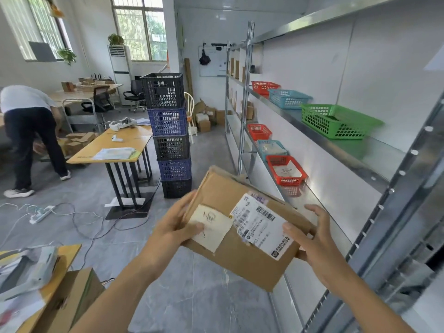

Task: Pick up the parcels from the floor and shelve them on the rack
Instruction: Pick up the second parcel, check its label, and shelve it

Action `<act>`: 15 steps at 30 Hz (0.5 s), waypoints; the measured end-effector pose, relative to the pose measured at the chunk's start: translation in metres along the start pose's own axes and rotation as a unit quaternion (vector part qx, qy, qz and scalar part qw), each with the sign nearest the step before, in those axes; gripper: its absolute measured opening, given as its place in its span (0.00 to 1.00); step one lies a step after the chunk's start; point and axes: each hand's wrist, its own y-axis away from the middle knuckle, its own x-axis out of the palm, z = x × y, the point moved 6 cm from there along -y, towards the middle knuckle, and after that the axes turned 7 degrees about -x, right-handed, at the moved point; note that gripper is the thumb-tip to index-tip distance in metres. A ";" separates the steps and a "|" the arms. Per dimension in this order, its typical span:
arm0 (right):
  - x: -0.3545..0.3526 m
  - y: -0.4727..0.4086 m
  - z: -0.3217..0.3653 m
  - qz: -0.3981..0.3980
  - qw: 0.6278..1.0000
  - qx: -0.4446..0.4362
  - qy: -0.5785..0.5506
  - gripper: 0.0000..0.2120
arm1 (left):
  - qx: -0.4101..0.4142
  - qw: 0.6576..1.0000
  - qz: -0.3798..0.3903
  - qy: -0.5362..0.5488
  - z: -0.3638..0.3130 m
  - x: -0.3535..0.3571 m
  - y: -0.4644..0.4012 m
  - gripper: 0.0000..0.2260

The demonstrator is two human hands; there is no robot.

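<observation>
Held level in front of the rack (319, 150), label up, probably for reading before shelving: cardboard parcel (242, 227), clear of the floor. Left hand (173, 227) clasping its near-left edge, right hand (312, 239) gripping the edge nearest the rack.

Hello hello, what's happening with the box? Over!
Left hand and right hand both gripping parcel. Parcel off floor, not yet shelved. Rack at right, path clear.

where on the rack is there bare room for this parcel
Bare shelf lies right of the green basket, toward the near post, and on the lower shelf nearer than the red basket. Further along, both shelves are crowded with baskets. Both hands hold the parcel.
</observation>
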 end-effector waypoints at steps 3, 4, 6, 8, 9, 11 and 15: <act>-0.003 -0.002 -0.005 0.065 0.994 0.041 -0.084 0.38 | -0.011 0.995 -0.075 0.059 -0.003 -0.001 -0.005 0.42; -0.001 -0.001 -0.008 0.082 0.991 0.051 -0.089 0.41 | -0.023 0.995 -0.078 0.066 -0.001 0.005 -0.006 0.45; 0.002 0.002 -0.018 0.092 0.991 0.067 -0.077 0.42 | -0.026 0.998 -0.041 0.043 0.004 0.027 -0.008 0.38; -0.001 0.004 -0.025 0.071 0.994 0.063 -0.051 0.38 | -0.027 0.999 0.004 0.023 0.014 0.052 -0.008 0.28; -0.004 0.005 -0.028 0.064 0.995 0.060 -0.043 0.37 | -0.036 0.999 0.013 0.018 0.020 0.061 -0.007 0.29; -0.010 0.011 -0.035 0.060 0.995 0.063 -0.049 0.33 | -0.043 0.999 0.034 0.005 0.030 0.078 -0.006 0.34; -0.024 0.024 -0.042 0.034 0.997 0.049 -0.039 0.24 | -0.025 0.997 0.066 -0.015 0.036 0.097 -0.005 0.41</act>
